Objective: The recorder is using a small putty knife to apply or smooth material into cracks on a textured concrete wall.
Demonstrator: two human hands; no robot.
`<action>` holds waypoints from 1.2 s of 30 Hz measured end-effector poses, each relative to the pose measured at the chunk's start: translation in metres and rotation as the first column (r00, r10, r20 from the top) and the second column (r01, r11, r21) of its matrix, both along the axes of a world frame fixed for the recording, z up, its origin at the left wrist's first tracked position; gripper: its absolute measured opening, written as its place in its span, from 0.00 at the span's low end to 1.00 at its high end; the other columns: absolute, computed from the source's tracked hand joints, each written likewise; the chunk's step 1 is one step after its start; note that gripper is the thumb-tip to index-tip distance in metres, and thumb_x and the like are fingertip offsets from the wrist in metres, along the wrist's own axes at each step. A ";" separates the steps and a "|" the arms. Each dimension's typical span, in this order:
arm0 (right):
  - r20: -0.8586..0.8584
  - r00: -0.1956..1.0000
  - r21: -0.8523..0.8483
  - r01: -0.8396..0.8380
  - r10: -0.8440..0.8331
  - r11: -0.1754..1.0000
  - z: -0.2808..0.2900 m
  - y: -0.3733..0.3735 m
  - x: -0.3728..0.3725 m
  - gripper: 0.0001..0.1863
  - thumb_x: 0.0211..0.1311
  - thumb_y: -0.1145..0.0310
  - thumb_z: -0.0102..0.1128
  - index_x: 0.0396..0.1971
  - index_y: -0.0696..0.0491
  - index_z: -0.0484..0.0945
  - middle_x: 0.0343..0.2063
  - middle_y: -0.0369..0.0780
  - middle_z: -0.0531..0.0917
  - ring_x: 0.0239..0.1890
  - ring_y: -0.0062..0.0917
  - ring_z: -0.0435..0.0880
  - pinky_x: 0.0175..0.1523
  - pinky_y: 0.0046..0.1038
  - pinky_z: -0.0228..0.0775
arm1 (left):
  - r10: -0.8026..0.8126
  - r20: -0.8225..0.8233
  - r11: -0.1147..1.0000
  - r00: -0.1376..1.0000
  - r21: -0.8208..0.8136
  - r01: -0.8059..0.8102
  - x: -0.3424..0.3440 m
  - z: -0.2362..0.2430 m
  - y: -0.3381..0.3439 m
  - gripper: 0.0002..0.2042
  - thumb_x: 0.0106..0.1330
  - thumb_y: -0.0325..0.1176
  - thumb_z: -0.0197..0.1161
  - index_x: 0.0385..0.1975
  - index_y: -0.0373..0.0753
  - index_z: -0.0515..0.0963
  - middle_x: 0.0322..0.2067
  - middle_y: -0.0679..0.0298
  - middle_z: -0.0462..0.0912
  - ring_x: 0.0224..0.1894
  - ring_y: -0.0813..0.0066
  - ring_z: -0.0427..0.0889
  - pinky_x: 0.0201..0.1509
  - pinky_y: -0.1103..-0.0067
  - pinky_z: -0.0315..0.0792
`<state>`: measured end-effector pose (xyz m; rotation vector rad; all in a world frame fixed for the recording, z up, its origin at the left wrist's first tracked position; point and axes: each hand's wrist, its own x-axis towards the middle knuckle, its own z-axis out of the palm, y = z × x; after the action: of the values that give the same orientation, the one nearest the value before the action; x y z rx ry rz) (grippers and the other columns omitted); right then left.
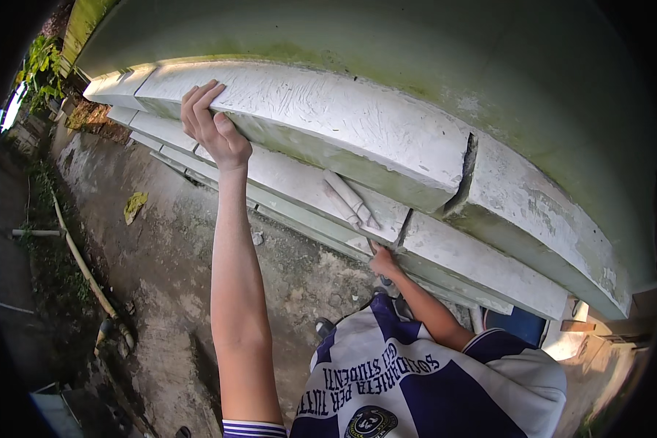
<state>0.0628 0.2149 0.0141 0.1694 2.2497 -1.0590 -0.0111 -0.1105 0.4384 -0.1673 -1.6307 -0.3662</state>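
Note:
My left hand is raised to the upper concrete ledge, which is pale and streaked on top. Its fingers bend over the ledge's front edge, and the thumb lies lower, against the front face. Lower down, my right hand is closed beside the lower ledge. A thin dark part shows at its fingers; what it belongs to I cannot make out. Just beyond that hand, pale, dusty, rod-like pieces lie slantwise on the lower ledge.
A dark gap splits the upper ledge. Behind it rises a greenish curved wall. Stained concrete ground lies below on the left, with a yellow leaf and a long pale pipe. A blue container stands at the right.

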 end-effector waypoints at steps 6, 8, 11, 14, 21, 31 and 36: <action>0.120 0.986 0.032 -0.121 0.116 0.992 0.021 0.015 -0.014 0.45 0.45 0.82 0.49 0.68 0.43 0.54 0.33 0.53 0.83 0.18 0.30 0.82 0.24 0.33 0.74 | -0.007 0.011 1.000 1.000 -0.005 0.007 0.004 0.001 -0.002 0.21 0.66 0.43 0.36 0.43 0.39 0.75 0.46 0.61 0.78 0.56 0.59 0.68 0.63 0.66 0.53; 0.100 0.982 0.107 -0.171 0.161 0.979 0.017 0.019 -0.014 0.45 0.45 0.83 0.47 0.69 0.43 0.53 0.34 0.53 0.83 0.18 0.29 0.82 0.25 0.32 0.74 | -0.028 0.010 1.000 1.000 -0.003 0.028 0.000 0.003 0.000 0.20 0.66 0.42 0.36 0.43 0.39 0.75 0.46 0.61 0.78 0.56 0.59 0.68 0.63 0.66 0.53; 0.081 0.983 0.126 -0.175 0.166 0.976 0.033 0.010 -0.015 0.45 0.45 0.84 0.46 0.69 0.43 0.53 0.34 0.53 0.83 0.18 0.29 0.81 0.26 0.32 0.75 | -0.031 0.023 0.999 0.999 -0.008 0.031 0.002 0.001 -0.002 0.20 0.66 0.42 0.36 0.43 0.40 0.75 0.47 0.62 0.77 0.56 0.59 0.67 0.63 0.66 0.52; 0.117 0.975 0.037 -0.195 0.189 0.980 0.053 0.017 -0.009 0.47 0.45 0.84 0.51 0.70 0.43 0.49 0.32 0.50 0.83 0.19 0.27 0.81 0.25 0.30 0.74 | -0.034 0.040 0.999 0.999 -0.006 0.035 0.006 0.000 -0.004 0.20 0.66 0.42 0.36 0.44 0.41 0.75 0.47 0.62 0.77 0.57 0.59 0.67 0.63 0.66 0.52; 0.065 0.996 -0.282 -0.040 0.061 0.959 0.094 0.053 0.037 0.49 0.47 0.74 0.62 0.70 0.52 0.45 0.32 0.45 0.82 0.16 0.24 0.79 0.23 0.28 0.72 | -0.036 0.111 0.999 0.993 -0.006 0.037 0.015 0.002 -0.006 0.20 0.67 0.41 0.36 0.45 0.42 0.75 0.49 0.63 0.76 0.59 0.61 0.66 0.64 0.66 0.52; -0.349 0.901 0.254 -0.176 0.259 0.951 0.113 0.053 0.045 0.37 0.52 0.71 0.57 0.65 0.40 0.61 0.46 0.53 0.79 0.46 0.40 0.81 0.53 0.34 0.71 | -0.069 0.052 0.997 0.996 -0.016 0.070 0.011 -0.003 -0.015 0.16 0.65 0.37 0.41 0.45 0.43 0.75 0.49 0.63 0.75 0.59 0.60 0.65 0.63 0.64 0.54; -0.059 0.927 0.253 -0.345 0.371 0.904 0.115 0.038 0.013 0.40 0.47 0.74 0.54 0.66 0.39 0.59 0.43 0.54 0.80 0.47 0.45 0.80 0.52 0.38 0.71 | -0.053 0.115 0.996 0.992 -0.064 0.061 0.025 0.008 -0.009 0.19 0.66 0.39 0.38 0.49 0.40 0.73 0.52 0.59 0.73 0.59 0.58 0.65 0.64 0.64 0.54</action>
<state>0.0762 0.2530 0.1287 -0.2028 2.3791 -0.6135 0.0135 -0.1198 0.4459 -0.2483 -1.7540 -0.3704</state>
